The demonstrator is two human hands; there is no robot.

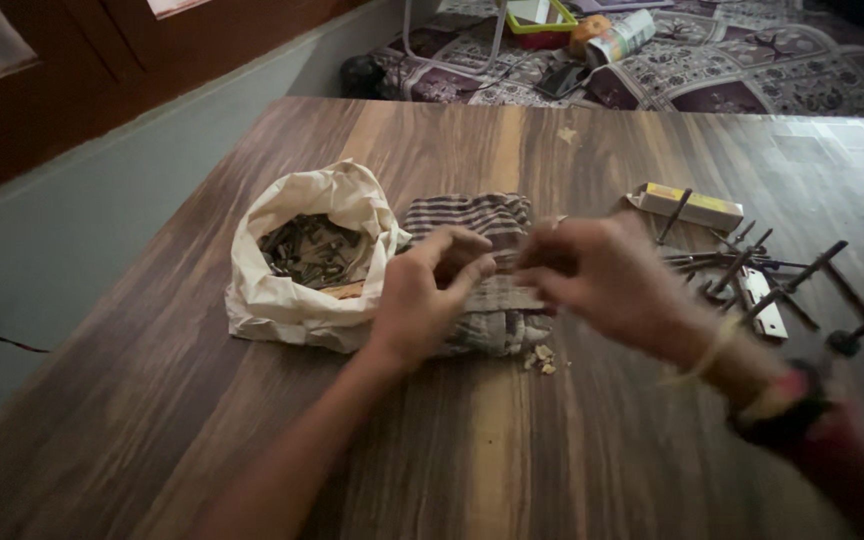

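My left hand point(430, 290) and my right hand point(602, 275) meet over a striped grey cloth point(482, 225) bunched on the wooden table point(252, 440). Both pinch a small flat metal piece point(512, 295) between their fingertips; it is blurred and partly hidden by the fingers. To the left of my left hand stands an open cream cloth bag point(297, 300) filled with several small dark metal parts point(312, 250). My right wrist wears threads and a dark band.
Right of my hands lie several long dark screws and rods point(752, 265), a pale metal hinge plate point(764, 305) and a small yellow-topped box point(687, 205). Crumbs point(542, 358) lie by the cloth. Behind the table is a patterned bedspread point(752, 70) with containers.
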